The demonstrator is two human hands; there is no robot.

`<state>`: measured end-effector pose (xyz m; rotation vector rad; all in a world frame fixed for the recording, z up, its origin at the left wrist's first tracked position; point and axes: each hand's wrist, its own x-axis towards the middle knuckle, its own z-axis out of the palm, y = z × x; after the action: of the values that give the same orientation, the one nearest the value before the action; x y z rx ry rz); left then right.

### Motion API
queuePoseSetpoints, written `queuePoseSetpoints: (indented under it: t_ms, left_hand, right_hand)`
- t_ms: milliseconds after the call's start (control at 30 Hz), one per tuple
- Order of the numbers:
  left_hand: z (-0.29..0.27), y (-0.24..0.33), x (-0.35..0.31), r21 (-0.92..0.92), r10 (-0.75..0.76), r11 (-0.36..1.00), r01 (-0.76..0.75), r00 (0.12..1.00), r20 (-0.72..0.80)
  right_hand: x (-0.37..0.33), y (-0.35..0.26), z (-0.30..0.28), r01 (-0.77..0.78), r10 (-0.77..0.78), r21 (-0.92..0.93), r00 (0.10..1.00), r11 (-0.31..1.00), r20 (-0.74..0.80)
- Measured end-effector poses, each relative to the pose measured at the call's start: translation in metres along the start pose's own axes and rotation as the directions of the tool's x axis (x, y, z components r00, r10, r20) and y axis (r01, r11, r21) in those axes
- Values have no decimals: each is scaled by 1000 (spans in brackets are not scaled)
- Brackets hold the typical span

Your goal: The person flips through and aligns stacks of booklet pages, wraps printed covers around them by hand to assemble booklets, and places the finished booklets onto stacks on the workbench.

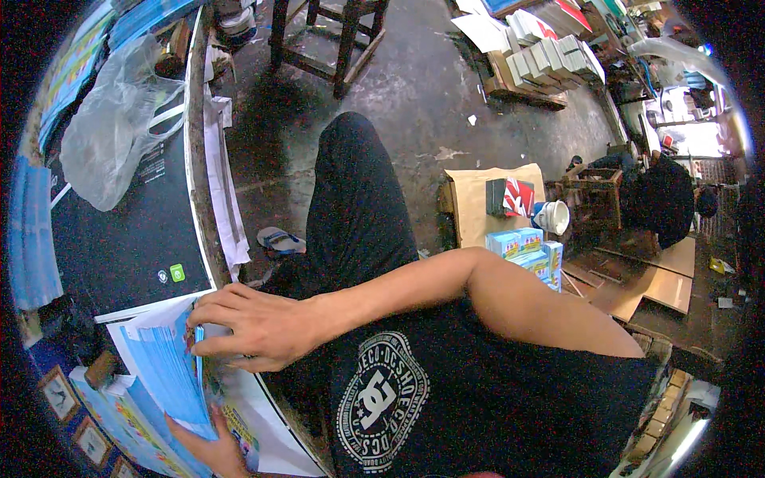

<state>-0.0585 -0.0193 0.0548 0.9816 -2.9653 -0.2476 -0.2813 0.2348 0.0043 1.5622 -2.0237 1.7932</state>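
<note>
A thick stack of blue-edged printed sheets (169, 357) stands tilted on the table at the lower left, its edges fanned slightly. My right hand (256, 325) reaches across from the right, its fingers bent over the stack's upper right edge. My left hand (213, 448) grips the near end of the same stack, thumb and fingers on either side; part of it is hidden. Under the stack lies a white sheet (275, 442). Beside it, to the left, is another pile of colourful printed sheets (131, 410).
A black board (131, 247) covers the table beyond, with a clear plastic bag (111, 127) on it. More blue stacks (32, 231) line the left. Right of my knee are small light-blue boxes (526, 253) and a white bucket (551, 217). A wooden stool (343, 48) stands ahead; a person (665, 199) is far right.
</note>
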Motion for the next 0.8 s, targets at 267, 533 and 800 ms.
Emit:
queuePoseSetpoints:
  t_ms: [267, 533, 800]
  left_hand:
    - [-9, -8, -7, -4, 39, 999, -40, 999, -28]
    - [-2, 39, 7, -49, 60, 997, -64, 996, -67]
    - [-22, 54, -2, -5, 25, 1000, -26, 994, -107]
  right_hand:
    - [4, -3, 6, -4, 3, 38, 1000, 999, 22]
    - [12, 0, -10, -68, 85, -145, 990, 987, 111]
    - [16, -5, 5, -109, 119, -80, 985, 991, 128]
